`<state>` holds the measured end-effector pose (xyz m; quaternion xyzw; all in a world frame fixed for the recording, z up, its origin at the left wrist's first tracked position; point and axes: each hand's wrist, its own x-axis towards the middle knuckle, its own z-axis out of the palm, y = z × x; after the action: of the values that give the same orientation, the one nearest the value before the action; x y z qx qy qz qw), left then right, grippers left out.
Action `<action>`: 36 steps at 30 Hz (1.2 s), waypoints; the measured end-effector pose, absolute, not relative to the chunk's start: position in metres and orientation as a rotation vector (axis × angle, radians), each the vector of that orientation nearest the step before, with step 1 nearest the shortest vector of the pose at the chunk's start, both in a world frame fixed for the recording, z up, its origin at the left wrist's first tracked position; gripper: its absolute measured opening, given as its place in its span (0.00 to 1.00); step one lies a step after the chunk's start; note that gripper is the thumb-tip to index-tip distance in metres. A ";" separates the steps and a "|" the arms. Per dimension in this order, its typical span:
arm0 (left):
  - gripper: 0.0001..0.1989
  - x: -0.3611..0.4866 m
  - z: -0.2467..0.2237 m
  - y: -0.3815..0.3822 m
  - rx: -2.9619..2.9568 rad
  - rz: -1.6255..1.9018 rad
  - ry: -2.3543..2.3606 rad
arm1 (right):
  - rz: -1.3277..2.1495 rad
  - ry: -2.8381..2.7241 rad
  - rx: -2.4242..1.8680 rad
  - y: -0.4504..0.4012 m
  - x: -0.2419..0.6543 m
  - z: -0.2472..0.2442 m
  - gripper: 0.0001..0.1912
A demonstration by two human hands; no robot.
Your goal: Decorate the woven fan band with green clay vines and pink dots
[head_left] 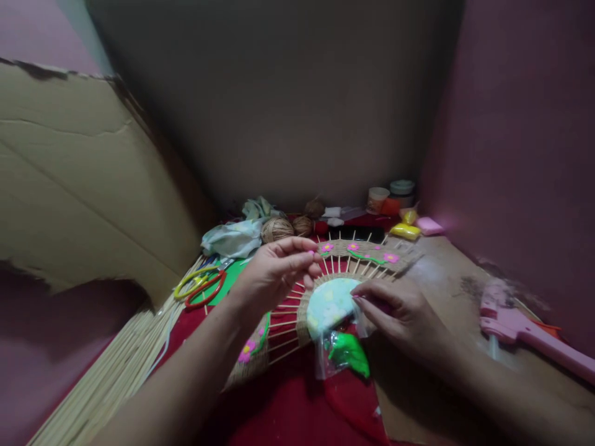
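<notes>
A round woven craft piece (353,257) with radiating wooden sticks, a pale centre disc (330,303) and pink flowers on its rim lies on a red cloth (297,396). My left hand (274,272) hovers over its left side, fingertips pinched together near a small pink bit. My right hand (400,313) rests at the disc's right edge, fingers on a clear plastic bag (341,350) that holds green clay.
Scissors with yellow and red handles (202,286) lie left, beside a bundle of thin sticks (116,371). Twine balls (277,229), cloth, small jars (377,199) and yellow clay packets (405,231) sit at the back. A pink glue gun (520,325) lies right. Cardboard walls surround.
</notes>
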<state>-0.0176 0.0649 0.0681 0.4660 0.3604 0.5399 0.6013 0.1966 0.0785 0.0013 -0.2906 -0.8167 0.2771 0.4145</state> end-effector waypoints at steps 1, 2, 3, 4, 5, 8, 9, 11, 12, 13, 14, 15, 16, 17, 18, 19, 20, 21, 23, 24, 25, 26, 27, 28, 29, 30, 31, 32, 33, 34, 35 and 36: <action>0.08 -0.021 0.074 0.072 1.120 1.283 0.887 | 0.706 -2.053 -0.735 0.079 0.197 0.001 0.06; 0.08 -0.024 0.079 0.080 1.164 1.297 0.946 | 0.711 -2.051 -0.740 0.079 0.198 0.000 0.06; 0.08 -0.026 0.083 0.087 1.210 1.291 1.005 | 0.712 -2.049 -0.744 0.079 0.198 -0.001 0.06; 0.09 -0.028 0.086 0.094 1.258 1.285 1.056 | 0.706 -2.048 -0.744 0.079 0.199 -0.002 0.06; 0.10 -0.029 0.087 0.101 1.283 1.269 1.089 | 0.694 -2.050 -0.737 0.080 0.199 -0.003 0.06; 0.09 -0.031 0.087 0.120 1.318 1.204 1.170 | 0.644 -2.062 -0.695 0.080 0.200 -0.005 0.06; 0.08 -0.031 0.085 0.126 1.328 1.175 1.201 | 0.631 -2.062 -0.687 0.080 0.200 -0.006 0.06; 0.04 -0.031 0.081 0.136 1.355 1.111 1.268 | 0.613 -2.064 -0.687 0.081 0.199 -0.007 0.06; 0.03 -0.031 0.078 0.141 1.372 1.080 1.302 | 0.604 -2.066 -0.696 0.081 0.199 -0.008 0.06; 0.01 -0.031 0.075 0.145 1.391 1.051 1.337 | 0.595 -2.070 -0.706 0.081 0.199 -0.009 0.07; 0.01 -0.031 0.072 0.149 1.412 1.025 1.371 | 0.588 -2.076 -0.716 0.081 0.199 -0.010 0.07; 0.02 -0.031 0.070 0.152 1.435 1.000 1.404 | 0.582 -2.081 -0.720 0.081 0.199 -0.011 0.07; 0.03 -0.030 0.067 0.155 1.460 0.977 1.435 | 0.577 -2.083 -0.724 0.081 0.198 -0.012 0.07; 0.04 -0.031 0.064 0.158 1.486 0.954 1.462 | 0.571 -2.080 -0.725 0.081 0.198 -0.012 0.07; 0.04 -0.031 0.062 0.161 1.511 0.931 1.486 | 0.565 -2.080 -0.724 0.081 0.198 -0.013 0.08; 0.05 -0.031 0.060 0.163 1.535 0.910 1.505 | 0.561 -2.080 -0.725 0.081 0.198 -0.013 0.08; 0.05 -0.031 0.058 0.165 1.557 0.892 1.521 | 0.559 -2.081 -0.727 0.081 0.198 -0.013 0.08; 0.04 -0.032 0.056 0.167 1.578 0.878 1.533 | 0.558 -2.083 -0.726 0.081 0.199 -0.013 0.08; 0.03 -0.033 0.054 0.170 1.616 0.851 1.557 | 0.562 -2.094 -0.721 0.081 0.199 -0.012 0.08; 0.03 -0.034 0.053 0.171 1.637 0.835 1.569 | 0.563 -2.101 -0.714 0.081 0.199 -0.012 0.08; 0.04 -0.035 0.052 0.173 1.660 0.816 1.582 | 0.564 -2.109 -0.709 0.081 0.199 -0.012 0.09; 0.06 -0.036 0.051 0.174 1.686 0.795 1.596 | 0.566 -2.117 -0.704 0.081 0.199 -0.012 0.09; 0.07 -0.037 0.050 0.175 1.714 0.772 1.608 | 0.572 -2.127 -0.703 0.081 0.199 -0.012 0.09; 0.07 -0.038 0.049 0.176 1.745 0.751 1.619 | 0.581 -2.137 -0.703 0.081 0.199 -0.012 0.09; 0.07 -0.039 0.047 0.177 1.778 0.731 1.629 | 0.590 -2.145 -0.708 0.081 0.198 -0.011 0.09; 0.06 -0.040 0.046 0.178 1.811 0.711 1.639 | 0.601 -2.154 -0.715 0.081 0.198 -0.011 0.09; 0.05 -0.041 0.044 0.179 1.847 0.691 1.648 | 0.608 -2.160 -0.721 0.081 0.198 -0.010 0.09; 0.05 -0.042 0.043 0.180 1.883 0.671 1.659 | 0.611 -2.163 -0.725 0.081 0.197 -0.009 0.09; 0.06 -0.042 0.041 0.181 1.921 0.652 1.672 | 0.611 -2.163 -0.726 0.081 0.197 -0.009 0.09; 0.06 -0.043 0.040 0.182 1.960 0.632 1.685 | 0.610 -2.160 -0.725 0.081 0.197 -0.008 0.09; 0.07 -0.044 0.039 0.182 2.001 0.613 1.699 | 0.607 -2.156 -0.725 0.081 0.196 -0.007 0.09; 0.08 -0.044 0.038 0.183 2.041 0.593 1.714 | 0.600 -2.150 -0.722 0.080 0.196 -0.006 0.09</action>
<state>-0.0443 0.1826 0.0381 0.7318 0.6144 0.2128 0.2042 0.1962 0.0801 -0.0060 -0.2839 -0.8448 0.2357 0.3875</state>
